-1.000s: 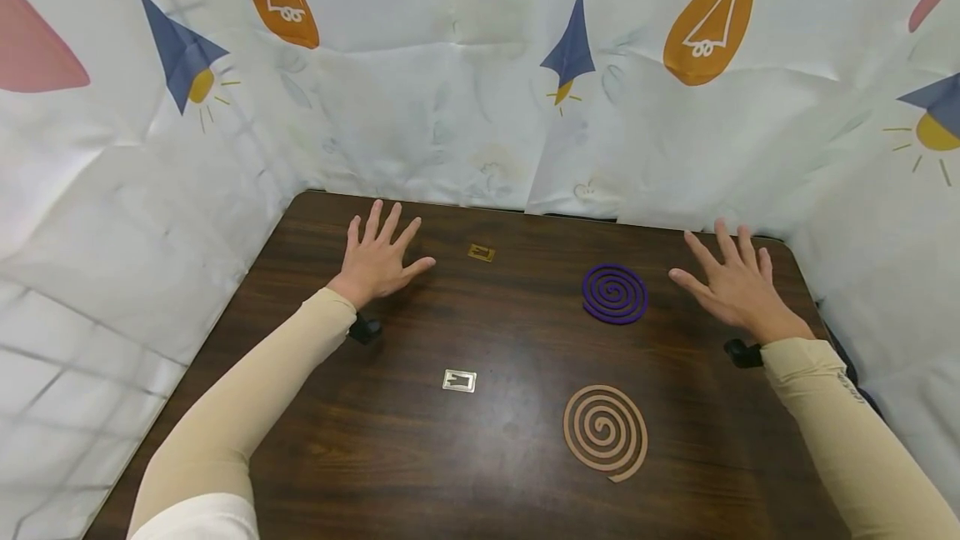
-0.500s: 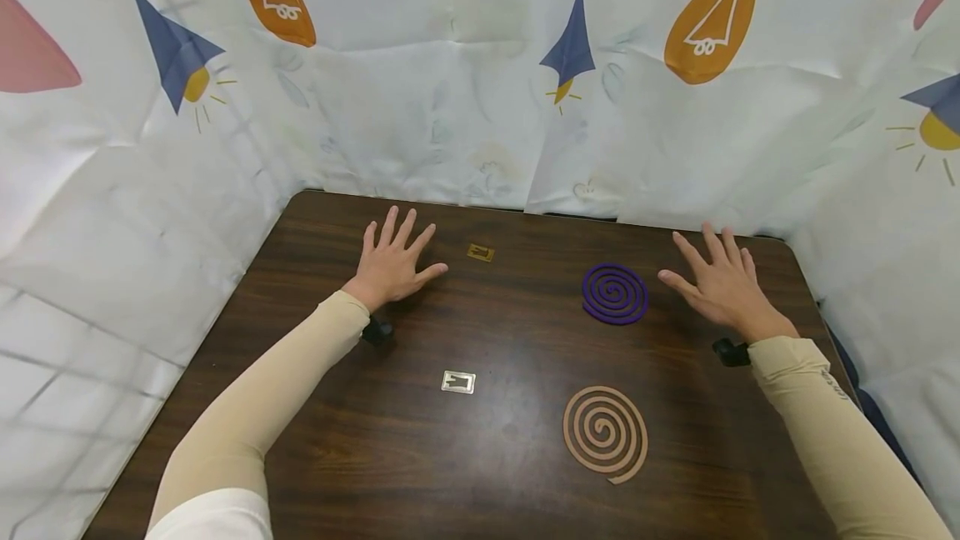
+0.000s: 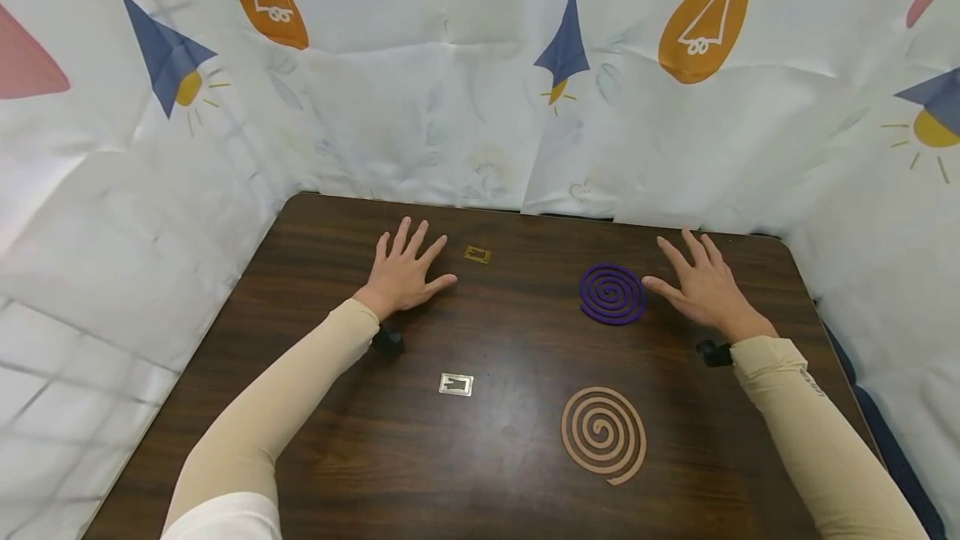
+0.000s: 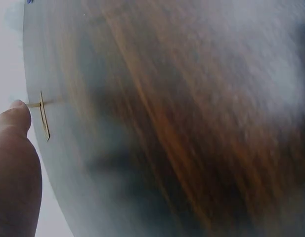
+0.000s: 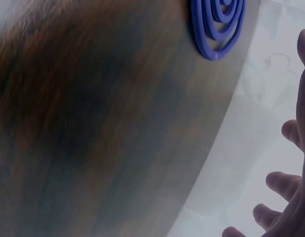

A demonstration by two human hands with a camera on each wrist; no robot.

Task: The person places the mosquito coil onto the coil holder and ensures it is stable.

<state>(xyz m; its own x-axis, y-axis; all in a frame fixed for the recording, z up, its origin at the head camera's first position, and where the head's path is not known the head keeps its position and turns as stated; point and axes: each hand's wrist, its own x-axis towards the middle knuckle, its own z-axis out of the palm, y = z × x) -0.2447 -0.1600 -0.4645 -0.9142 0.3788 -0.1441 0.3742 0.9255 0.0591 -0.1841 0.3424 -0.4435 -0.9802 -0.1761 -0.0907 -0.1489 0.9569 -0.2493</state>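
Note:
My left hand [image 3: 401, 277] is held with fingers spread over the back left of the table, holding nothing. Just right of its fingertips lies a small gold-coloured rectangular plate [image 3: 477, 254] with a cut-out and an upright tab; the left wrist view shows this plate [image 4: 44, 118] edge-on beside the thumb. My right hand [image 3: 705, 290], fingers also spread and nothing in it, is at the back right. Its thumb tip is close to a flat purple spiral coil [image 3: 612, 295], and the right wrist view shows part of that coil [image 5: 216, 29]. Whether either hand touches the tabletop I cannot tell.
A silver rectangular plate [image 3: 456, 384] with a cut-out lies on the middle of the dark wood-grain table [image 3: 360, 457]. Right of it is a flat tan spiral coil [image 3: 603, 436]. A printed white cloth [image 3: 420, 123] hangs behind the table and along its sides.
Both hands have drifted inward and slightly nearer, the left one to the right towards the gold plate, the right one to the left towards the purple coil. The plates and coils stay put.

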